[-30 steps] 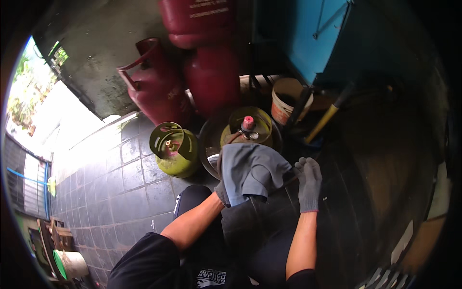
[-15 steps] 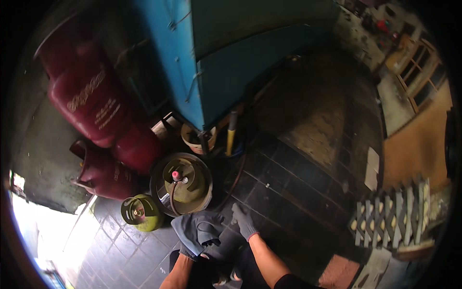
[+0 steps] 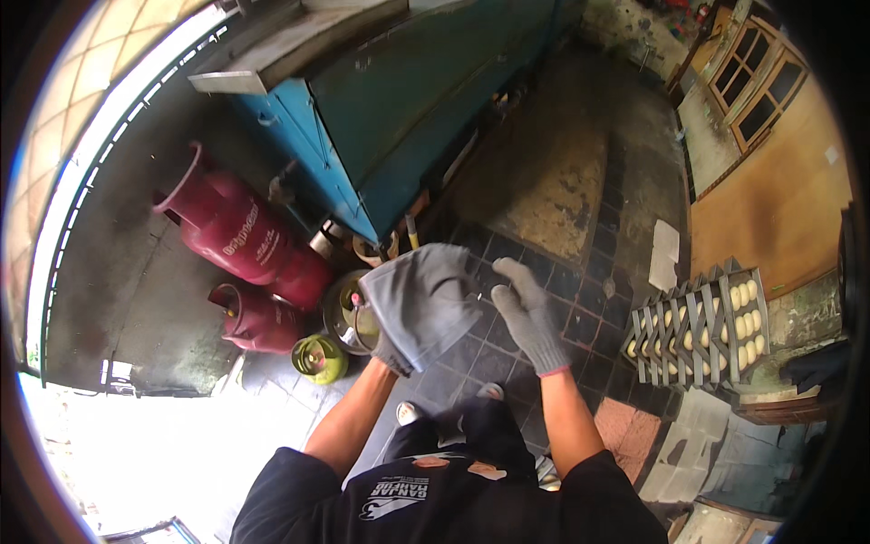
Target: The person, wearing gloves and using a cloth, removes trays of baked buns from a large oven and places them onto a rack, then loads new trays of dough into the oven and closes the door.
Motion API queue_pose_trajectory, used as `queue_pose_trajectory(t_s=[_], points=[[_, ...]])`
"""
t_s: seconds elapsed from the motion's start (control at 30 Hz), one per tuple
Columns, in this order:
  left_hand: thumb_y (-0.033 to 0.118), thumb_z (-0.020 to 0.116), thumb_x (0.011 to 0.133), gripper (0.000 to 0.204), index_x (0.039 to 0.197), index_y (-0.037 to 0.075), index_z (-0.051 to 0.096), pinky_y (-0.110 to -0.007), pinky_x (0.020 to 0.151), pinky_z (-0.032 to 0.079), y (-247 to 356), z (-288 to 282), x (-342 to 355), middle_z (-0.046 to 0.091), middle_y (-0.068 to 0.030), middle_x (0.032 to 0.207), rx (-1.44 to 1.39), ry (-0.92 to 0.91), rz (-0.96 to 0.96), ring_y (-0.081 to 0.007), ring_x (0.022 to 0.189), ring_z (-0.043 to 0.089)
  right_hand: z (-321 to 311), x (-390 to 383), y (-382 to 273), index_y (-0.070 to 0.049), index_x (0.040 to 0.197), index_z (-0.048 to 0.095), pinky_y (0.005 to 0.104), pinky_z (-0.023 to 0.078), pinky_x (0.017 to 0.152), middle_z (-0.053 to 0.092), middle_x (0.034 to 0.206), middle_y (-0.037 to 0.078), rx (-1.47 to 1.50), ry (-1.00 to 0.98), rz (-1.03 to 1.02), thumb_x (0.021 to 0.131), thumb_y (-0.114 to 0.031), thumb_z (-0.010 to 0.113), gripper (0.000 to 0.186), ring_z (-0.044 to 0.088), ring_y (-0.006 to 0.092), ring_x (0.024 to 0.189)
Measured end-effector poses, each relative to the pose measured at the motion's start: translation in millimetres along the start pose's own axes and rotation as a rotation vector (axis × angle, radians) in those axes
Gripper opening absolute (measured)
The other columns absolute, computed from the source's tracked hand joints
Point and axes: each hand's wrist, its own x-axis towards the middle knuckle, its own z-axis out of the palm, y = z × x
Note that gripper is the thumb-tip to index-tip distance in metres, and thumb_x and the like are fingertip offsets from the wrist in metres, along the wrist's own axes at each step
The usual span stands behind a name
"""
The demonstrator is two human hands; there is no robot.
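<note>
A grey cloth (image 3: 426, 299) hangs spread out in front of me, with my gloved left hand (image 3: 390, 352) closed on its lower left side and the fingers mostly behind it. To the cloth's right, my right hand (image 3: 530, 317) in a grey knit glove is raised and empty, its thumb and fingers apart. Behind the cloth, a green gas cylinder (image 3: 348, 304) with a pink-topped regulator stands in a round metal basin, partly hidden. A smaller green gas cylinder (image 3: 319, 360) stands on the tiles just left of it.
Large magenta gas cylinders (image 3: 258, 240) and a shorter one (image 3: 258, 319) stand at the left by a dark wall. A blue metal cabinet (image 3: 313, 159) rises ahead. At the right is a rack of trays (image 3: 698, 331) with pale rounded pieces, near a wooden panel (image 3: 761, 213).
The cloth has risen from low near my legs and opened out. My right hand has lifted away to the right with its fingers spread. My view has tilted, showing more of my body.
</note>
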Motion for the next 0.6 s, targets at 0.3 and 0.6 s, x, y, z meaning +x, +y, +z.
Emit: queue_pose_trajectory(t_s=[0.3, 0.6], points=[[0.012, 0.048, 0.107, 0.030, 0.134, 0.004, 0.057, -0.034, 0.104, 0.052, -26, 247, 90, 0.063, -0.0106, 0.125, -0.573, 0.342, 0.078, -0.0200, 0.116, 0.062, -104, -8, -53, 0.008, 0.135, 0.056, 0.0477, 0.047, 0.107, 0.061, 0.130, 0.034, -0.576, 0.108, -0.444, 0.101, -0.032, 0.061, 0.053, 0.060, 0.0449, 0.125], [0.040, 0.041, 0.111, 0.045, 0.140, 0.008, 0.052, -0.036, 0.106, 0.047, 3, 386, 146, 0.058, -0.0106, 0.131, -0.445, -0.140, -0.131, -0.0214, 0.117, 0.059, -247, 24, 34, 0.006, 0.117, 0.063, 0.0518, 0.050, 0.092, 0.066, 0.112, 0.033, -0.283, 0.104, -0.126, 0.107, -0.028, 0.044, 0.040, 0.064, 0.0469, 0.109]])
